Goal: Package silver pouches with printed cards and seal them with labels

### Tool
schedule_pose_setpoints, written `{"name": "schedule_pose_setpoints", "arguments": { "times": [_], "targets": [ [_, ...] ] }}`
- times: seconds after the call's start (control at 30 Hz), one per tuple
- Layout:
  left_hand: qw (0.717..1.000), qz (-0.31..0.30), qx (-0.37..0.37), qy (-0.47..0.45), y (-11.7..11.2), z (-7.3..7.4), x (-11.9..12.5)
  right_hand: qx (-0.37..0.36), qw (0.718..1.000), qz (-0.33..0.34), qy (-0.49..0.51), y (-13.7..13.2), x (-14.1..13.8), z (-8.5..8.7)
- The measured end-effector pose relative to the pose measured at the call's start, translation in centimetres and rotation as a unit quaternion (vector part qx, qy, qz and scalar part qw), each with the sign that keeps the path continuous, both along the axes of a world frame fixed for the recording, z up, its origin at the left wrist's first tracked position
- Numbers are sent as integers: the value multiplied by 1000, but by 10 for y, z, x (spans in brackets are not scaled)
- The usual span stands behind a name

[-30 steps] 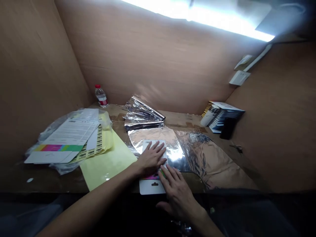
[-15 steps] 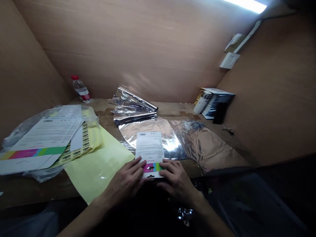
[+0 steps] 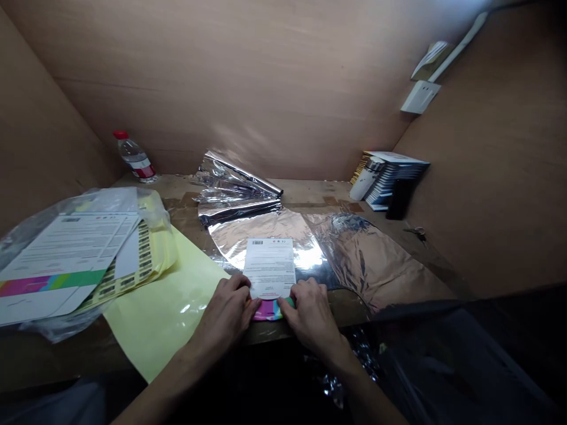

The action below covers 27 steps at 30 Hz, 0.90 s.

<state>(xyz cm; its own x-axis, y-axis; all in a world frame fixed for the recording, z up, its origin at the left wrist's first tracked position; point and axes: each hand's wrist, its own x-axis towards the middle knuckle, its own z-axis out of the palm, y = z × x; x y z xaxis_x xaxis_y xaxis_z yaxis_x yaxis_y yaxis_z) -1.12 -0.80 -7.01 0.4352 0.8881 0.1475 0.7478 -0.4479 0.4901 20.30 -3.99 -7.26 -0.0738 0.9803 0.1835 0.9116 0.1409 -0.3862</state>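
Printed white card point(image 3: 269, 262), barcode at its far edge, magenta-and-green band at its near edge, lying flat on a silver foil sheet point(image 3: 261, 233) at the front of a wooden table point(image 3: 310, 195). Left hand point(image 3: 225, 313) curves over the card's near left corner; right hand point(image 3: 310, 313) lies over its near right corner. Neither is clenched; fingers rest on the card, and whether either pinches it cannot be told, the undersides being hidden. State of the work as laid out: this card sits alone, apart from the pile; the foil is spread at the front and loosely rolled and crumpled behind. At left: pale yellow sheet point(image 3: 163, 313), a second printed card point(image 3: 66, 254) and barcode label sheet point(image 3: 142, 254) on a clear plastic bag point(image 3: 53, 333). Further off: water bottle point(image 3: 134, 156), stacked booklets point(image 3: 394, 183), small scissors point(image 3: 419, 233).
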Motion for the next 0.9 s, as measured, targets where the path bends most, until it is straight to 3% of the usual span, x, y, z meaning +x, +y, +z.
{"name": "schedule_pose_setpoints", "arguments": {
  "times": [0.17,0.27,0.37,0.47,0.57,0.67,0.8,0.9],
  "targets": [
    [997,32,37,63,6,0,4,23,998,-29,-46,6,-3,-2],
    [995,41,55,78,8,-2,6,97,993,-42,-44,-5,-6,-3],
    [995,16,64,73,6,-3,7,174,980,88,-40,-27,-8,-6],
    [994,-28,61,86,4,-3,6,149,968,198,-47,-44,-5,-8],
    [995,-44,63,71,1,-1,3,110,971,206,-44,-42,2,-8],
    [997,-20,59,56,-3,1,5,97,970,220,-23,-34,16,-10],
    [996,2,62,59,-13,6,8,114,977,177,-27,-27,33,-13],
    [996,13,78,40,-20,12,-9,129,978,157,-53,-15,26,-1]
  ]
}}
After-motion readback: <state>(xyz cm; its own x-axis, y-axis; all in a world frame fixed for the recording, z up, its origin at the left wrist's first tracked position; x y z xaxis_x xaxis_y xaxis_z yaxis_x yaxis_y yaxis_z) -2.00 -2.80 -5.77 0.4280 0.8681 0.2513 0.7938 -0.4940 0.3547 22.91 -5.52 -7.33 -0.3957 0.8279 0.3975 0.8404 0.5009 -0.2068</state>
